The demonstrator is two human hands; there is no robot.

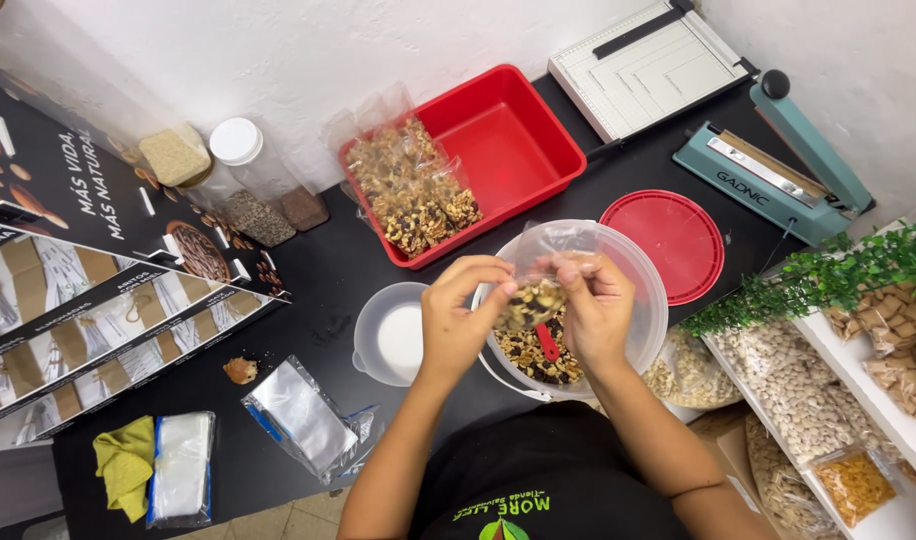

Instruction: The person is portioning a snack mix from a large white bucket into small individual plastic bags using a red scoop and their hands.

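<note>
My left hand [460,320] and my right hand [596,308] both pinch a small clear plastic bag [543,268] partly filled with a nut and raisin mix, held above a round clear tub [646,300]. The tub holds more of the mix and a red scoop [548,343]. Behind it a red tray [513,140] carries several filled bags [410,185] on its left side; its right side is bare.
A round red lid [676,242] lies right of the tub, a white cup [390,335] left of it. A teal heat sealer [773,165] and paper cutter [648,65] sit at the back right. Empty bags [303,415], a yellow cloth [126,462], jars [248,180], and shelves of packed snacks [838,400] surround.
</note>
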